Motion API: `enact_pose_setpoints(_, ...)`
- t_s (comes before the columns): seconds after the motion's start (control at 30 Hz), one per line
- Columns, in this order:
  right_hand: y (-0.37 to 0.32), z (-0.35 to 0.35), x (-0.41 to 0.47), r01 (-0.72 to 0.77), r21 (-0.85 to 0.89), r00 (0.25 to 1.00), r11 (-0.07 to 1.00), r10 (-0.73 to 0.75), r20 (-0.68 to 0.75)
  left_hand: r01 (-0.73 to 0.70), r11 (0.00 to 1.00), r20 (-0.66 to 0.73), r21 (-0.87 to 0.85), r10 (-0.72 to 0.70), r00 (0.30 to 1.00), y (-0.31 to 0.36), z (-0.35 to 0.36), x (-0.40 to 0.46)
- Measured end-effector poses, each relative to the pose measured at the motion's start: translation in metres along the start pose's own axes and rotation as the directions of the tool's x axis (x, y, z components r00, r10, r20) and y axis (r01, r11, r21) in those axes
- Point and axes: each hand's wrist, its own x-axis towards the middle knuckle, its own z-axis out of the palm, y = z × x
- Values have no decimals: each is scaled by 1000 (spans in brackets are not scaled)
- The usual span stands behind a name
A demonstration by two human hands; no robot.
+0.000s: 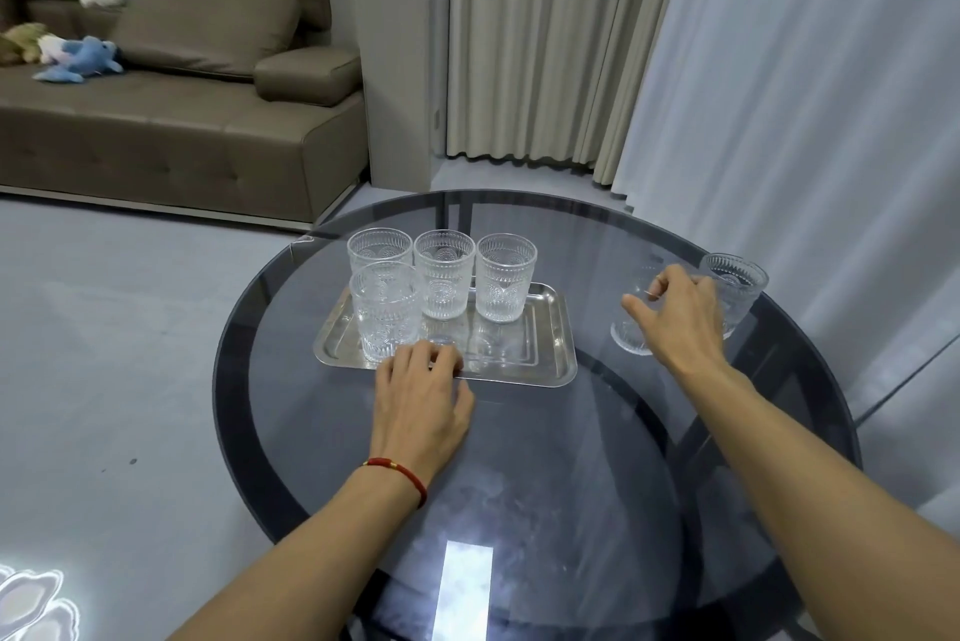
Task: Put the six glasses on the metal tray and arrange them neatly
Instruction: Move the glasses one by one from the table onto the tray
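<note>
Four glasses are found upright on the metal tray (550, 328): three in a back row, the far-left glass (378, 248), the middle glass (444, 271) and the far-right glass (505, 283), with a fourth glass (387, 310) set in front at the left end. The front row's middle and right places on the tray are bare. All four appear empty. Two glasses are noted off the tray, to its right on the dark glass table (519, 458): a nearer glass (631, 336) and a farther glass (737, 284), standing close together, long axes vertical. The right hand (680, 315) is placed directly over the nearer one, fingers curled round its upper part; whether the fingers are pressed onto the wall cannot be told, as the hand hides the contact. The glass is judged to rest on the table. The left hand (421, 399) is laid at the tray's near edge, fingers bent onto the rim and holding nothing else, apparently steadying it. The coming move is judged to turn on a leftward carry from the right hand's position to the bare front places; the right hand is much the nearer to both loose glasses.
</note>
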Motion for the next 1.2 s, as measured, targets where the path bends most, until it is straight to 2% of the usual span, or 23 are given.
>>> enact_pose_setpoints(0.2, -9, -3, -39, -39, 231, 992, 972, 66, -111, 1, 998, 12, -58, -1, 1000, 3, -7, -5)
enact_pose_setpoints(0.3, -22, -7, -58, 115, 273, 972, 955, -52, -228, -1, 997, 39, -80, 4, 999, 1, -12, -7)
enact_pose_setpoints(0.37, -37, -7, -67, 224, 322, 957, 920, -146, -250, -16, 995, 54, -101, 21, 998, -1, -15, -9)
enact_pose_setpoints(0.53, -84, 20, -88, 243, 498, 969, 832, -227, -93, -31, 991, 64, -128, 40, 997, -3, -19, -12)
enact_pose_setpoints(0.63, -101, 45, -97, 273, 484, 953, 831, -302, -19, -4, 991, 27, -136, 7, 1000, -2, -20, -12)
enact_pose_setpoints(0.73, -112, 62, -100, 273, 466, 951, 842, -309, 1, 19, 990, 5, -141, -19, 1000, -3, -20, -11)
enact_pose_setpoints(0.87, -122, 79, -98, 245, 505, 952, 828, -305, 39, -35, 998, 11, -53, 36, 999, -4, -16, -10)
enact_pose_setpoints(1.0, -118, 81, -95, 264, 523, 917, 810, -378, 123, -123, 991, 49, 60, 120, 992, -1, -14, -10)
enact_pose_setpoints(1.1, -98, 67, -83, 268, 509, 953, 818, -303, -14, -196, 977, 75, 88, 190, 979, 1, -12, -11)
enact_pose_setpoints(1.2, -59, 48, -59, 132, 496, 976, 858, -25, -216, -220, 969, 94, 108, 211, 973, 1, -11, -11)
